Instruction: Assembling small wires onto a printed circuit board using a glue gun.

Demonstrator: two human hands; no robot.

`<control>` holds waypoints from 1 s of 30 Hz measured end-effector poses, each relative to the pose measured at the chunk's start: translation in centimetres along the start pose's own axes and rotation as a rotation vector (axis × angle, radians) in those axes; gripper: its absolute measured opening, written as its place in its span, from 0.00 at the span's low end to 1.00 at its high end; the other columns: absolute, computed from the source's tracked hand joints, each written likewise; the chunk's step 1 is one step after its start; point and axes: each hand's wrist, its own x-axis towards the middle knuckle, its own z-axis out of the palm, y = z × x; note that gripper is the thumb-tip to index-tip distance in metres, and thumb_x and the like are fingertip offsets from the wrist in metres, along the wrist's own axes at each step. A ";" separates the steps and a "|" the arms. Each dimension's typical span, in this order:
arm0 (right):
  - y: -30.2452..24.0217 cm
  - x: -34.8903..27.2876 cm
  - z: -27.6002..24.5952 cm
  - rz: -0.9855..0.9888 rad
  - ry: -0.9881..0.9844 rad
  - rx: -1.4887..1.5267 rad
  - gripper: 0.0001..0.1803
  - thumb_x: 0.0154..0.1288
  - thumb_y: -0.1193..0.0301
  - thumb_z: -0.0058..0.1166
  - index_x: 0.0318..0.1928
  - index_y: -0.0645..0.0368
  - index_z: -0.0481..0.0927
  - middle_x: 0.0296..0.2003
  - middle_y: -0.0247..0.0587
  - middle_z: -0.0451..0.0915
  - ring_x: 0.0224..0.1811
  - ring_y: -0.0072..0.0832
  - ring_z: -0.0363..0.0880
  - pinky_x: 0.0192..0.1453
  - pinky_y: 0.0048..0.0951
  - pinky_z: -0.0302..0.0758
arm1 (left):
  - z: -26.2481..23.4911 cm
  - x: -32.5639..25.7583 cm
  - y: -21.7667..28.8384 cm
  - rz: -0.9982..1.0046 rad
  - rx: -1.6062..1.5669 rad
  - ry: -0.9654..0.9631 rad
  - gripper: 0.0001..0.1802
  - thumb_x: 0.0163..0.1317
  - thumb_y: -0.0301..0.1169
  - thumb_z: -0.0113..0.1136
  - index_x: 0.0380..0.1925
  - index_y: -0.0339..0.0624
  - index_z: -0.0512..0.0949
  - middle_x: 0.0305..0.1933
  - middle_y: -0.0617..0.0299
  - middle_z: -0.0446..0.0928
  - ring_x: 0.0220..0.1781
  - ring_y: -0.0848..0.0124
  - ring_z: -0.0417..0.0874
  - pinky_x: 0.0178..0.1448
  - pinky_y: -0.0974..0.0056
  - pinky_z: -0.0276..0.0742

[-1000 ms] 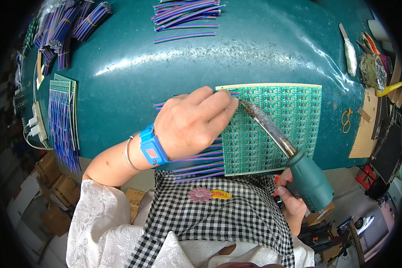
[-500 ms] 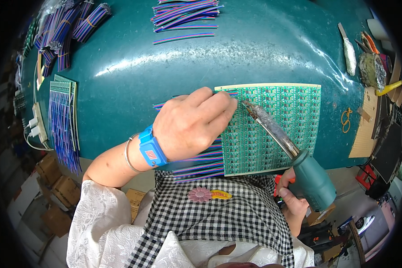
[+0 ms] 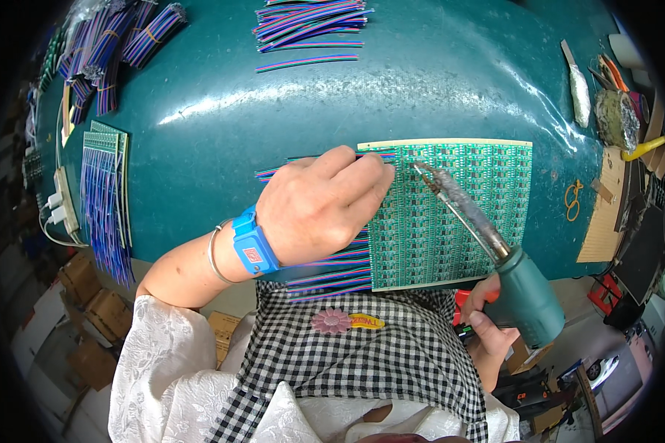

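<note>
A green circuit board panel point(image 3: 458, 221) with rows of small parts lies in front of me on the table. My left hand point(image 3: 321, 196) is closed at its upper left edge, fingers pinched on a thin multicoloured ribbon wire point(image 3: 374, 154) whose end reaches the board. Below that hand, several more ribbon wires point(image 3: 332, 275) stick out along the panel's left edge. My right hand point(image 3: 489, 328) grips a green-bodied soldering iron point(image 3: 528, 299). Its dark tip points up and left over the board, right of my left fingertips; whether it touches the board is unclear.
Loose ribbon wires point(image 3: 310, 29) lie at the far middle, with tied bundles point(image 3: 103, 44) at far left. Boards with wires attached point(image 3: 105, 192) lie left, beside a power strip point(image 3: 65, 207). At right are a yellow rubber band point(image 3: 572, 201), cardboard point(image 3: 602, 214) and a foil-wrapped tool point(image 3: 578, 92).
The soldering iron has shifted a little to the right, its tip drawing away from the wire end. My left hand has barely moved and still pinches the wire.
</note>
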 end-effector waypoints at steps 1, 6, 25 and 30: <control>0.2 0.1 0.2 -0.046 0.014 0.016 0.30 0.49 0.75 0.68 0.54 0.67 0.73 0.25 0.39 0.74 0.23 0.26 0.73 0.29 0.28 0.73 | 0.0 -0.1 -0.1 0.000 -0.004 0.003 0.23 0.44 0.26 0.65 0.45 0.31 0.85 0.42 0.56 0.79 0.31 0.68 0.79 0.26 0.66 0.78; -0.8 0.3 1.3 -0.114 0.107 0.124 0.32 0.49 0.76 0.66 0.56 0.69 0.72 0.24 0.40 0.73 0.21 0.27 0.72 0.26 0.28 0.72 | 0.0 0.3 0.0 -0.007 -0.007 -0.022 0.23 0.43 0.24 0.65 0.44 0.30 0.84 0.42 0.55 0.78 0.31 0.67 0.79 0.27 0.65 0.78; -9.0 9.8 -9.8 -0.789 0.561 0.069 0.29 0.63 0.81 0.53 0.66 0.70 0.68 0.31 0.39 0.74 0.21 0.23 0.71 0.24 0.26 0.73 | -4.2 2.3 1.1 -0.208 -0.141 -0.049 0.09 0.51 0.25 0.73 0.34 0.41 0.86 0.34 0.59 0.82 0.36 0.58 0.84 0.38 0.56 0.81; -9.0 7.8 -8.1 -0.765 0.545 -0.044 0.32 0.62 0.80 0.54 0.67 0.74 0.65 0.29 0.40 0.74 0.20 0.23 0.71 0.23 0.26 0.73 | -5.8 1.8 -4.4 -0.323 -0.013 0.030 0.05 0.54 0.24 0.70 0.31 0.40 0.84 0.35 0.55 0.83 0.38 0.55 0.83 0.43 0.53 0.79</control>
